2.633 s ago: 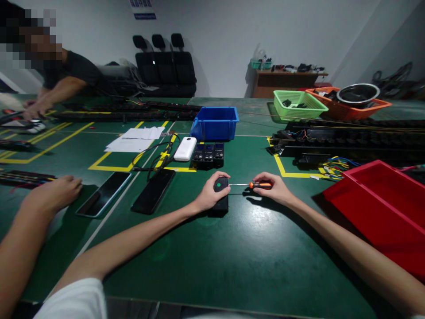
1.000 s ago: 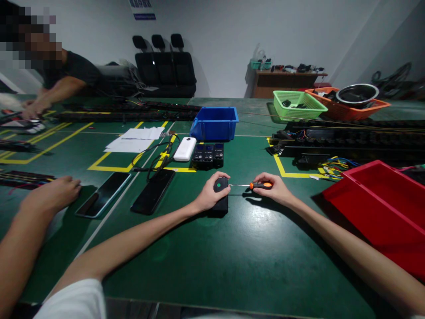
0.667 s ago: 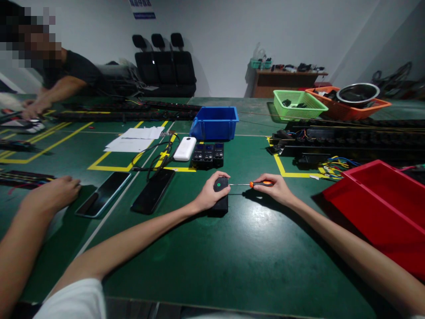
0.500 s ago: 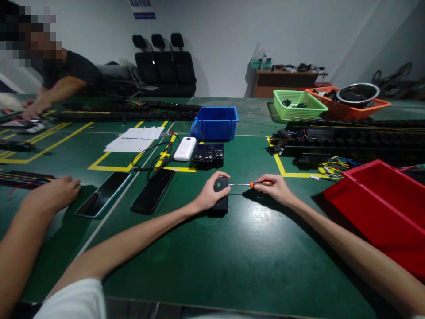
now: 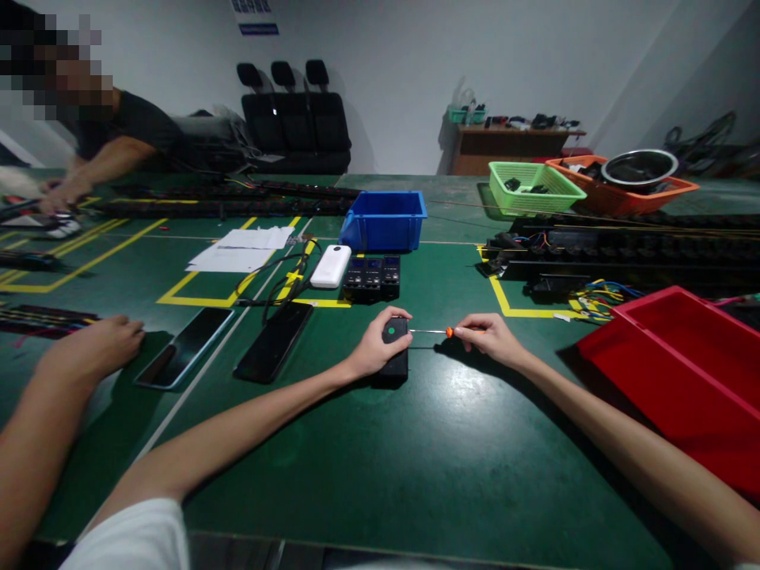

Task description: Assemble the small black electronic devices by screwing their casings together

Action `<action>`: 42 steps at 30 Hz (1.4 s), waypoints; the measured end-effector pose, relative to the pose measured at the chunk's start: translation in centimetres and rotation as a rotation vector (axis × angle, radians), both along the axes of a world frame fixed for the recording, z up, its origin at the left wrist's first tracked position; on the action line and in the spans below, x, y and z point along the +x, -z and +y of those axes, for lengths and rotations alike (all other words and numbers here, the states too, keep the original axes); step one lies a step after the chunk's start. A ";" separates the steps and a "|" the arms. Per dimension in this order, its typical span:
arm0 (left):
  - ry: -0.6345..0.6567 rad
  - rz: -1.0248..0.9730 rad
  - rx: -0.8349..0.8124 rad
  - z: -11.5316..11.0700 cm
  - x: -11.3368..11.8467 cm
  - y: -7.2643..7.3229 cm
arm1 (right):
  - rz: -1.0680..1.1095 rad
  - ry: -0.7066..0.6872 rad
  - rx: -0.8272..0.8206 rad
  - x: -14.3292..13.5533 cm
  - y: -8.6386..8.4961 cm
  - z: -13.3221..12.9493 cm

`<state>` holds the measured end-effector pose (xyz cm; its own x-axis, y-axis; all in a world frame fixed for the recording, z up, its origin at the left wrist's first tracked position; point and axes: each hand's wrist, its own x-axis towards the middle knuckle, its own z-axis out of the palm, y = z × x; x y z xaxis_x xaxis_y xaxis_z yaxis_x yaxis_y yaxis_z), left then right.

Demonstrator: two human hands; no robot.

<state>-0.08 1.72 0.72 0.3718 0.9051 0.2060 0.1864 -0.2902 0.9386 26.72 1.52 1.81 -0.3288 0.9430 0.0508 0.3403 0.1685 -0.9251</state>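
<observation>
A black box-shaped device (image 5: 397, 367) with a green dot on it stands on the green table (image 5: 416, 459). My left hand (image 5: 380, 342) is wrapped round its upper part. My right hand (image 5: 488, 339) grips the orange handle of a screwdriver (image 5: 450, 332), held level. The thin metal shaft points left and its tip meets the right side of the device, near my left fingertips. Just behind the device sit several black modules (image 5: 373, 277) side by side, with a white power bank (image 5: 331, 267) to their left.
Two phones (image 5: 273, 343) (image 5: 187, 348) and another person's hand (image 5: 95, 348) are at left. Behind are papers (image 5: 234, 249), cables and a blue bin (image 5: 385, 222). A red bin (image 5: 682, 372), wires, black rails, and green (image 5: 534, 190) and orange baskets (image 5: 629, 202) occupy the right.
The fingers of my right hand have shifted round the screwdriver handle and now cover more of it. My left hand and the device look unmoved.
</observation>
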 end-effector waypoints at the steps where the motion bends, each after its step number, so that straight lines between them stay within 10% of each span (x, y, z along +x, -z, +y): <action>1: 0.002 0.001 0.000 0.0 0.0 0.0 | -0.001 -0.002 -0.003 0.0 0.0 0.0; 16: 0.005 -0.002 -0.009 -0.1 0.0 -0.1 | 0.033 0.014 0.262 0.4 1.2 0.5; 42: 0.035 0.020 0.028 0.0 -0.1 0.0 | -0.084 -0.033 0.026 -0.1 0.0 0.0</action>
<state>-0.18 1.76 0.76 0.4075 0.8854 0.2235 0.1945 -0.3233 0.9261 26.63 1.48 1.84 -0.3634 0.9305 0.0458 0.4109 0.2042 -0.8885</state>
